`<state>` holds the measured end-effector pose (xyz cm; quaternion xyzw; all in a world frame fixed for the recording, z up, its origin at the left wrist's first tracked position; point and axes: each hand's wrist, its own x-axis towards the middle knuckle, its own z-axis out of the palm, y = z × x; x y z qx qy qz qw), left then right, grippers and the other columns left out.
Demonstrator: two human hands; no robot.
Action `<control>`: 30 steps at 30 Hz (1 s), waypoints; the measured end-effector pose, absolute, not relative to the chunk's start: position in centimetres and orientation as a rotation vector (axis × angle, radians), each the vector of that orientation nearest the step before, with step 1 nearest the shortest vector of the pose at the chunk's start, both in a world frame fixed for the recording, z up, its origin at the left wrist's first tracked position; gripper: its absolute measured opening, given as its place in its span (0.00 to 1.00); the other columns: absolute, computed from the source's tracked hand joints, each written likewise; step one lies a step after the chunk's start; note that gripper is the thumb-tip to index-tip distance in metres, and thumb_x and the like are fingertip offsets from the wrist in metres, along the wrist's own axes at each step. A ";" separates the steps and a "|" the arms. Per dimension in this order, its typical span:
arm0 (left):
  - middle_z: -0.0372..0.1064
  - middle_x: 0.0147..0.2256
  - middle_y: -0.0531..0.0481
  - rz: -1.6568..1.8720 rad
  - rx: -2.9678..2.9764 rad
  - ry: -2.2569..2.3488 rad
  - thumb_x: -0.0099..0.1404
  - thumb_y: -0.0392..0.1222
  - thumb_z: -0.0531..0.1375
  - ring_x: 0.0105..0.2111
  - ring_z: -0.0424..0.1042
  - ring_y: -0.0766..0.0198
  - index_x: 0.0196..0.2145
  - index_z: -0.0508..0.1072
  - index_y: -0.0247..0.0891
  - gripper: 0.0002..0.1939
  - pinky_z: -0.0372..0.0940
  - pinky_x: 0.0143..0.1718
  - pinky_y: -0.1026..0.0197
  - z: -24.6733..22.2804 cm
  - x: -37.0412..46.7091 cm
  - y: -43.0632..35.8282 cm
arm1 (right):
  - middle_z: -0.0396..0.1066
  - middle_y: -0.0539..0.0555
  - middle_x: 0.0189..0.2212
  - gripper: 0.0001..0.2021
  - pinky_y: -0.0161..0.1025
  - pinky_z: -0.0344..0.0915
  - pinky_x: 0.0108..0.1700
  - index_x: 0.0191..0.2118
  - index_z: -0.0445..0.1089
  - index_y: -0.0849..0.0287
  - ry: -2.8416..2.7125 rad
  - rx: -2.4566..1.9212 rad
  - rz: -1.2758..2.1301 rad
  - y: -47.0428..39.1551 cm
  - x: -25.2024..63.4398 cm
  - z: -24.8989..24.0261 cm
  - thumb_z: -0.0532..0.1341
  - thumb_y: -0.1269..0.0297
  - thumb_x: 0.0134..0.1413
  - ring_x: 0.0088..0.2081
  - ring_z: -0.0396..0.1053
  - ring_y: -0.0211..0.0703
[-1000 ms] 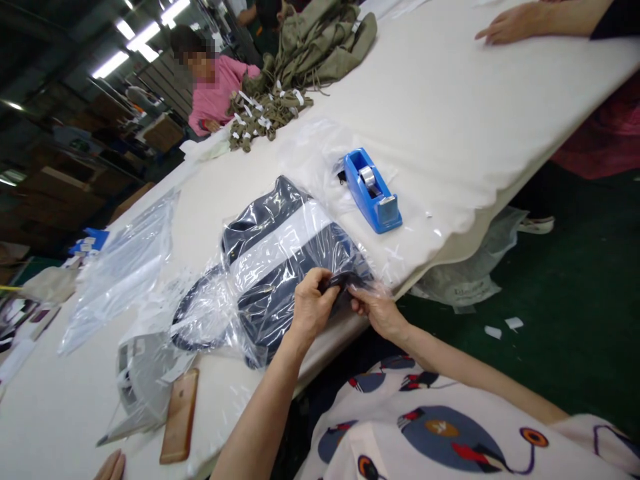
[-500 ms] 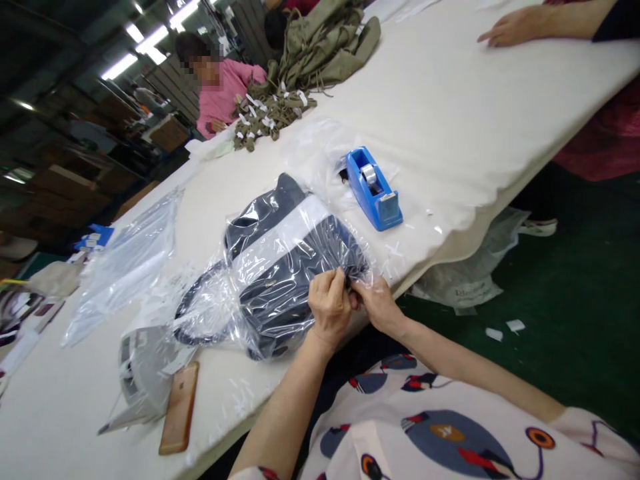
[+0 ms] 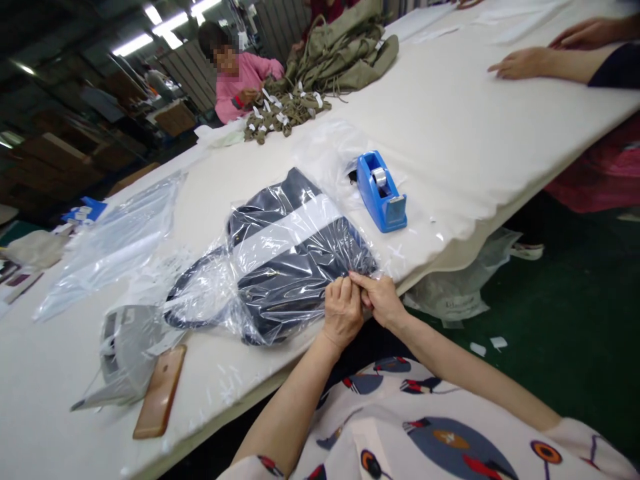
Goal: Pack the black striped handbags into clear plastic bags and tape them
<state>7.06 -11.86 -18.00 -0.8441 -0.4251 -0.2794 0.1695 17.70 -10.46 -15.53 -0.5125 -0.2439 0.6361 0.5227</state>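
Note:
A dark bag with a pale band across it (image 3: 287, 233) lies on the white table inside clear plastic wrapping, its looped strap (image 3: 193, 290) toward the left. At the near right edge of this package, my left hand (image 3: 344, 308) is closed on the plastic, fingers bent. Touching it, my right hand (image 3: 381, 299) pinches the same edge, its index finger extended along the plastic. The exact fold between the fingertips is hidden. Just beyond my hands stands a blue tape dispenser (image 3: 381, 192).
A phone (image 3: 160, 392) and a grey tape gun (image 3: 127, 350) lie at the near left. Flat plastic bags (image 3: 117, 233) are farther left. Olive garments (image 3: 345, 50) are piled at the back by a person in pink (image 3: 240, 77). Another person's hands (image 3: 525, 63) rest at right.
The view has shifted a little. Both hands remain at the package edge, and my right index finger now lies straighter over the plastic. The hands at the far right show more.

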 end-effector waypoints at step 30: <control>0.63 0.26 0.47 -0.817 -2.301 -1.102 0.67 0.32 0.46 0.26 0.61 0.62 0.36 0.66 0.31 0.09 0.52 0.28 0.58 -17.5 7.2 -8.8 | 0.65 0.43 0.16 0.19 0.29 0.59 0.13 0.39 0.59 0.57 -0.616 -1.355 1.347 -8.8 20.0 -17.3 0.63 0.63 0.38 0.15 0.64 0.35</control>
